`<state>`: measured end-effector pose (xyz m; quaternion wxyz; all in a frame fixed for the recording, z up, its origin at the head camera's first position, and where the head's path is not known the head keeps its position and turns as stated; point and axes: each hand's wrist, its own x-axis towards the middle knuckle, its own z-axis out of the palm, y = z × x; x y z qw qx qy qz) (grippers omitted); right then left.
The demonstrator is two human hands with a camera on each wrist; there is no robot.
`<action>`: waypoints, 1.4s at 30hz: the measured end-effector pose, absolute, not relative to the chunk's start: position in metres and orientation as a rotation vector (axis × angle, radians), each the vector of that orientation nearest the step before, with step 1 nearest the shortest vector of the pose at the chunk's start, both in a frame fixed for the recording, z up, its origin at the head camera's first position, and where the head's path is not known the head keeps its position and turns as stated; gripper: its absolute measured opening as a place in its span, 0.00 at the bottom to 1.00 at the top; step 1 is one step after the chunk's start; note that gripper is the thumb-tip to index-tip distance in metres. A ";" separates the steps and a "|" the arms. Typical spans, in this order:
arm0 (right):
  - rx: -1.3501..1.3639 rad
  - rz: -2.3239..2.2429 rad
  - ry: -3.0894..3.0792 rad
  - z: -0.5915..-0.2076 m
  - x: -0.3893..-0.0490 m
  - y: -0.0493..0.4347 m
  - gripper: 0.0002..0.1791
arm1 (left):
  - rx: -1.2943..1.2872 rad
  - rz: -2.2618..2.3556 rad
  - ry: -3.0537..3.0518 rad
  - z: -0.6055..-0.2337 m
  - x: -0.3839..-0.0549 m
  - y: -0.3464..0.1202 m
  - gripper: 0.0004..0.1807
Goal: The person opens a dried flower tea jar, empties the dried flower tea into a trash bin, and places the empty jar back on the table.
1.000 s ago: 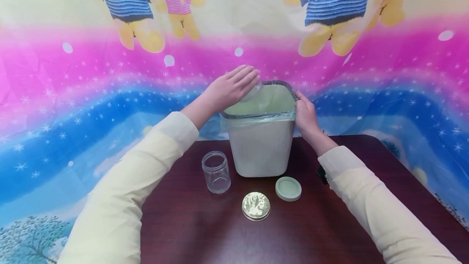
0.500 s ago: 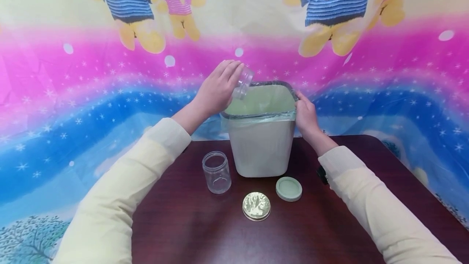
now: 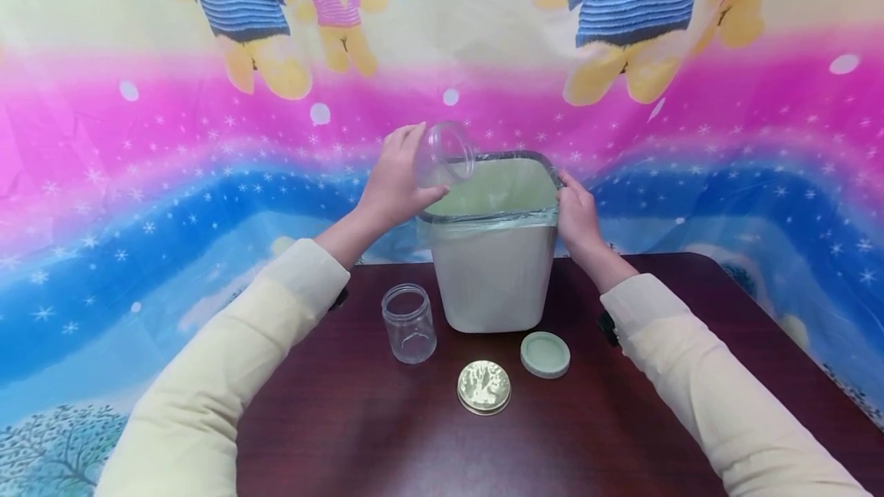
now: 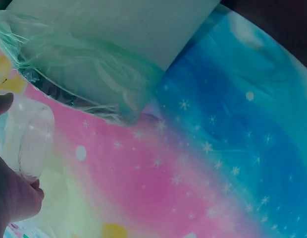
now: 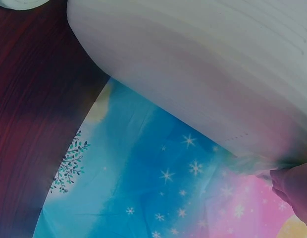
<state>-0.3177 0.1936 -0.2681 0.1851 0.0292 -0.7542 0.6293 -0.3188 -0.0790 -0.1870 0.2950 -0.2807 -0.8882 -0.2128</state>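
Note:
My left hand [image 3: 395,179] grips a clear jar [image 3: 447,153] above the near left rim of a white trash can [image 3: 493,278]. The jar is tilted, its mouth facing right over the can's opening. In the left wrist view, fingers and thumb wrap the jar [image 4: 32,136] beside the can's bag-lined rim. A thin green-tinted bag [image 4: 89,69] lines the can and folds over its edge. My right hand [image 3: 577,212] holds the can's right rim, thumb on top; in the right wrist view only part of that hand [image 5: 296,186] shows.
On the dark wooden table [image 3: 387,443] a second clear jar [image 3: 409,324] stands without a lid, left of the can. A shiny gold lid [image 3: 484,387] and a pale green lid [image 3: 545,354] lie in front of the can. A printed cloth [image 3: 442,44] hangs behind.
My left hand has drawn back leftward from over the can and turned, bringing the tilted jar more into view. My right hand and the can have stayed put.

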 end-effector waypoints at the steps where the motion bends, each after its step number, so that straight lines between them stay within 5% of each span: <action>1: 0.083 1.776 -2.124 -0.268 -0.318 0.193 0.32 | -0.730 -0.628 -2.372 -0.188 -0.318 -0.080 0.51; 24: 0.096 1.737 -2.136 -0.268 -0.317 0.193 0.31 | -0.662 -1.598 -2.313 -0.208 -0.291 -0.116 0.39; 42: 0.099 1.718 -2.138 -0.266 -0.315 0.193 0.31 | -0.896 -1.731 -2.322 -0.247 -0.263 -0.134 0.31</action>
